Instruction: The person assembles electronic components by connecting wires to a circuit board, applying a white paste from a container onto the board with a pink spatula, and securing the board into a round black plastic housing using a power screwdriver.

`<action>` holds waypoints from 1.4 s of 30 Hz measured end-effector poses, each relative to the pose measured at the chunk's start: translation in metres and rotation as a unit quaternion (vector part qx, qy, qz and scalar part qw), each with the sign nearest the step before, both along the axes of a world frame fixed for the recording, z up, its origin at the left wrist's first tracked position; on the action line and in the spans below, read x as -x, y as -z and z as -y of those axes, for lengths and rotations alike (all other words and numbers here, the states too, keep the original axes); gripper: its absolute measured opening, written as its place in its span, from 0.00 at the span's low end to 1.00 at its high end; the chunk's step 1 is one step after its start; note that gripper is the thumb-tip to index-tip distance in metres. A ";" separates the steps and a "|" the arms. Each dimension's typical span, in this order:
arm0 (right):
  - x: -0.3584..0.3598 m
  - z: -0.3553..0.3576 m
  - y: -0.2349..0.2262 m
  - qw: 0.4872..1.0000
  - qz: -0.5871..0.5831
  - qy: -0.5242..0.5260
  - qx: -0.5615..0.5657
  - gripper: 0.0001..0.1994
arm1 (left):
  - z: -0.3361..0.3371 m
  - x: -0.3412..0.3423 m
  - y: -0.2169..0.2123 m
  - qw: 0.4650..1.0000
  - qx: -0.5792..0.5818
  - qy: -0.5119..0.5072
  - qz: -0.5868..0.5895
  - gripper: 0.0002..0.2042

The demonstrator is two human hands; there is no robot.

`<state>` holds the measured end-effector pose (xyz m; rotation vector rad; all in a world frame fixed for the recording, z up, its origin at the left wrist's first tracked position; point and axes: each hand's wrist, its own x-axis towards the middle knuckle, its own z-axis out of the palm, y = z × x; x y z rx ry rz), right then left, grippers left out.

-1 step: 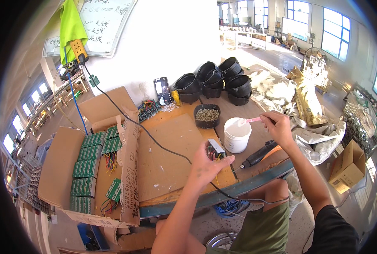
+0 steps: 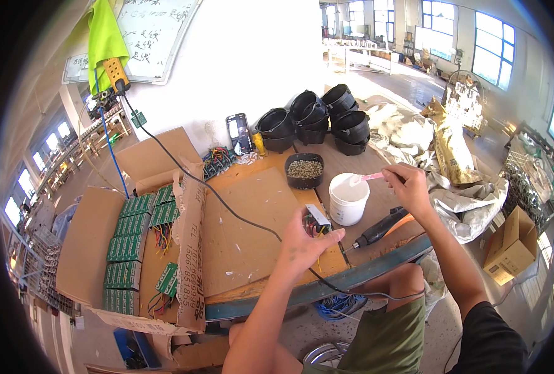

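Observation:
My left hand (image 2: 305,244) is closed around a small wired module (image 2: 318,215) with a pale flat plate on top and coloured wires beneath. Just right of it stands a white tub (image 2: 346,209), open at the top, with whitish stuff inside. Pinched in my right hand (image 2: 406,184) is a pink spatula (image 2: 371,177), its tip over the tub's mouth. Below my right forearm lies a black and orange power screwdriver (image 2: 383,228), its bit pointing left. A black bowl of small metal screws (image 2: 304,169) sits behind the tub.
At left, a cardboard box (image 2: 193,249) holds stacked green modules (image 2: 126,234). A black cable (image 2: 239,216) crosses the bench. Black round housings (image 2: 314,118) are piled at the back beside a phone (image 2: 239,133). Pale sacks (image 2: 407,137) and a carton (image 2: 510,245) lie to the right.

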<state>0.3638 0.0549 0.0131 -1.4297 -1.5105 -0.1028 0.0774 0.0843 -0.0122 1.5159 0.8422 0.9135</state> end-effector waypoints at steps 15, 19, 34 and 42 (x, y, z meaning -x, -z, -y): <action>-0.005 -0.001 -0.010 0.951 -0.293 -0.016 0.097 0.17 | -0.001 0.002 0.002 1.000 -0.004 -0.001 0.006 0.43; -0.011 -0.003 -0.006 0.915 -0.383 -0.032 0.124 0.17 | -0.002 -0.001 0.003 0.999 -0.031 -0.015 -0.021 0.37; -0.010 0.013 0.000 0.790 -0.579 -0.141 0.142 0.11 | 0.004 0.001 -0.010 0.999 -0.015 0.047 0.019 0.41; 0.028 0.049 -0.005 0.701 -0.639 -0.266 0.172 0.11 | 0.011 0.002 -0.015 0.992 -0.064 0.095 0.044 0.42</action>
